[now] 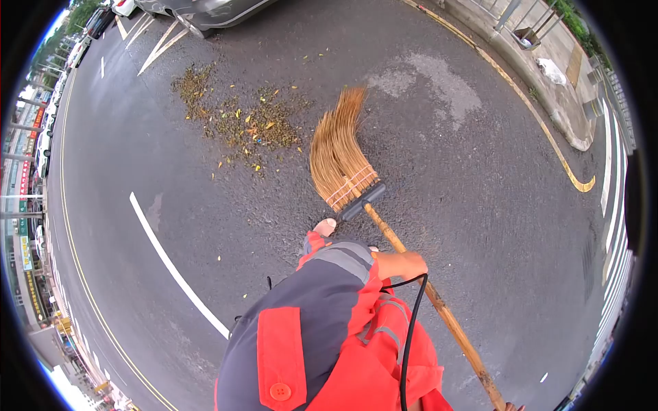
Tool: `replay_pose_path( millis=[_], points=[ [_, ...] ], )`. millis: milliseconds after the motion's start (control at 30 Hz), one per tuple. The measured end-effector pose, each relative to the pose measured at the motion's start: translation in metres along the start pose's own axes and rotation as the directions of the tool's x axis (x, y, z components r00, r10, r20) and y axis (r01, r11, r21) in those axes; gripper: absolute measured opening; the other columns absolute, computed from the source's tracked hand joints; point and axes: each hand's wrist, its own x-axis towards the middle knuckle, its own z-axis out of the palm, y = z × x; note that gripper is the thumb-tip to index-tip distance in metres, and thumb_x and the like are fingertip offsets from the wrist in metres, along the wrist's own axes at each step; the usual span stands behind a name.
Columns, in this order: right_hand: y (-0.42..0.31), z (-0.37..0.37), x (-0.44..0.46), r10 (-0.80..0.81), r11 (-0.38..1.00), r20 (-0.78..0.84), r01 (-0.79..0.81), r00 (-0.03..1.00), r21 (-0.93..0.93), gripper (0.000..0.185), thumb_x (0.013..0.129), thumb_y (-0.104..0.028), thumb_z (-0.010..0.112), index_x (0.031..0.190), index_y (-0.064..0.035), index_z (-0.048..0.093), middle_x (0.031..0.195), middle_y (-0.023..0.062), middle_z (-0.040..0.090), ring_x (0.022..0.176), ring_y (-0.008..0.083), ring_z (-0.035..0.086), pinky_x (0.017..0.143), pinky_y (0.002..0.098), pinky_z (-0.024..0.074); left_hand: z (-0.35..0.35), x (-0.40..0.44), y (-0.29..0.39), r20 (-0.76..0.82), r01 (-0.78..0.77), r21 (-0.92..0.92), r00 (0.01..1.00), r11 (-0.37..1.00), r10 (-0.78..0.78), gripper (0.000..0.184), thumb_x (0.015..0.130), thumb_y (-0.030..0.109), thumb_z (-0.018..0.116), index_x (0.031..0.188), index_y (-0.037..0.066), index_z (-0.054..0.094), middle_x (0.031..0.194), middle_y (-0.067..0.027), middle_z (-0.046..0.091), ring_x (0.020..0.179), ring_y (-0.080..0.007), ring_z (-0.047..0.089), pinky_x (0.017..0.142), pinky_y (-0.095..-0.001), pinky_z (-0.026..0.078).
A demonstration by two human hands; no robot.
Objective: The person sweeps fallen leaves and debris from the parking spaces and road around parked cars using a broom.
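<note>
A straw broom [343,154] lies tilted against the wet road, its brown bristles bent toward the far side and a dark clamp at their base. My left hand [403,266] is closed around the lower part of its wooden handle. At the bottom edge, only a sliver of my right hand [511,407] shows, by the upper end of the handle, with its fingers wrapped there. Beyond the bristles, to their left, lies a scattered heap of fallen leaves and small debris [257,127]. My red and grey sleeve [322,281] covers much of the lower middle.
A dark car [212,14] stands at the top. On the right, a curb [541,103] bounds a pavement with a white bag [550,71]. White road lines [171,260] run on the left, and crossing stripes [615,205] on the far right. A black cord [411,329] hangs before me.
</note>
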Motion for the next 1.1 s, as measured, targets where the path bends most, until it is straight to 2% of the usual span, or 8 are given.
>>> replay_pose_path(
  millis=[267,333,467,600,700,867,1067,1100],
  points=[
    [0.115,0.080,-0.109,0.223,0.961,0.006,-0.219,0.975,-0.170,0.020,0.082,-0.010,0.054,0.064,-0.0101,0.046,0.045,-0.0040,0.023,0.039,0.0108,0.028,0.042,0.0263,0.0304,-0.005,-0.181,-0.124,-0.022,0.321,-0.095,0.946,0.942,-0.324,0.011,0.072,0.017,0.063,0.083,0.015,0.063,0.086,-0.0097,0.065,0.088,-0.0308,0.062,0.075,-0.0429,0.048],
    [0.147,0.080,-0.139,0.336,0.933,0.054,-0.324,0.940,-0.161,0.041,0.090,-0.010,0.053,0.059,-0.0145,0.027,0.052,-0.0031,0.020,0.047,0.0102,0.024,0.048,0.0239,0.0283,-0.010,-0.224,-0.160,-0.042,0.391,-0.057,0.918,0.919,-0.394,0.012,0.072,0.016,0.063,0.083,0.015,0.064,0.087,-0.0094,0.065,0.089,-0.0304,0.062,0.077,-0.0421,0.048],
    [0.194,0.091,-0.242,0.405,0.914,0.132,-0.405,0.905,-0.025,0.023,0.091,-0.013,0.054,0.069,-0.0087,0.046,0.051,-0.0048,0.024,0.047,0.0069,0.024,0.047,0.0224,0.0298,-0.027,-0.312,-0.219,-0.114,0.498,-0.017,0.861,0.867,-0.496,0.013,0.069,0.011,0.064,0.082,0.014,0.063,0.087,-0.0097,0.065,0.090,-0.0311,0.061,0.080,-0.0420,0.047],
    [0.211,0.100,-0.307,0.446,0.891,0.201,-0.454,0.872,-0.011,0.022,0.091,-0.012,0.053,0.069,-0.0085,0.049,0.052,-0.0040,0.021,0.047,0.0084,0.022,0.050,0.0227,0.0291,-0.043,-0.380,-0.253,-0.201,0.545,0.089,0.829,0.834,-0.521,0.015,0.068,0.010,0.063,0.082,0.012,0.061,0.088,-0.0104,0.063,0.092,-0.0320,0.059,0.081,-0.0431,0.046],
    [0.206,0.090,-0.329,0.443,0.878,0.265,-0.475,0.856,0.067,0.011,0.092,-0.014,0.054,0.085,-0.0050,0.056,0.053,-0.0043,0.023,0.048,0.0074,0.023,0.050,0.0225,0.0291,-0.059,-0.405,-0.253,-0.204,0.556,0.163,0.827,0.815,-0.523,0.015,0.067,0.011,0.063,0.083,0.011,0.060,0.088,-0.0113,0.063,0.092,-0.0321,0.059,0.081,-0.0439,0.046],
    [0.172,0.025,-0.290,0.272,0.881,0.477,-0.415,0.836,0.225,0.018,0.095,-0.018,0.049,0.102,-0.0017,0.055,0.052,-0.0055,0.025,0.047,0.0058,0.024,0.047,0.0212,0.0279,-0.071,-0.396,-0.196,-0.265,0.421,0.202,0.893,0.884,-0.365,0.014,0.067,0.015,0.063,0.080,0.010,0.060,0.083,-0.0125,0.063,0.087,-0.0325,0.060,0.078,-0.0446,0.045],
    [0.086,-0.129,-0.170,0.110,0.913,0.280,-0.208,0.954,0.350,0.026,0.094,-0.016,0.051,0.111,0.0034,0.053,0.052,-0.0030,0.026,0.048,0.0082,0.028,0.048,0.0212,0.0279,-0.051,-0.314,-0.080,-0.212,0.058,0.213,0.977,0.975,-0.012,0.013,0.063,0.012,0.063,0.075,0.009,0.061,0.075,-0.0115,0.063,0.081,-0.0325,0.061,0.073,-0.0447,0.047],
    [0.061,-0.126,-0.194,0.096,0.930,0.202,-0.160,0.975,0.331,0.010,0.088,-0.014,0.052,0.088,-0.0048,0.049,0.047,-0.0047,0.026,0.043,0.0086,0.029,0.045,0.0229,0.0299,-0.052,-0.302,-0.057,-0.181,0.019,0.232,0.983,0.973,0.024,0.013,0.062,0.012,0.063,0.075,0.009,0.061,0.075,-0.0112,0.063,0.081,-0.0321,0.062,0.072,-0.0447,0.047]
  ],
)
